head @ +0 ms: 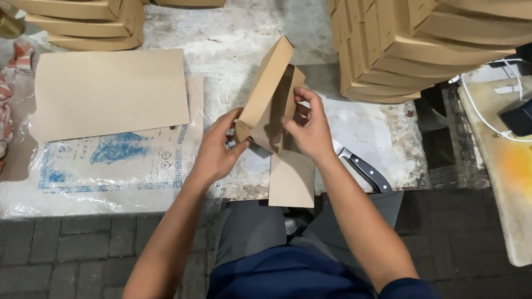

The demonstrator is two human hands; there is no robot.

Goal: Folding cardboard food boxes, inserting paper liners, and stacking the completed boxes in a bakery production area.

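Note:
Both my hands hold a half-folded brown cardboard box blank (275, 106) above the edge of a worn white table (235, 40). My left hand (217, 149) grips its lower left corner. My right hand (307, 125) pinches an inner flap near the middle. One side panel stands tilted up towards the back, and a long flap hangs down over the table's front edge.
A stack of flat brown sheets (108, 91) lies on a clear plastic bag (95, 178) at left. Stacks of folded boxes stand at back left (86, 19) and right (418, 29). A black-handled knife (362, 169) lies by my right wrist. A side table (528, 213) with a cable stands at right.

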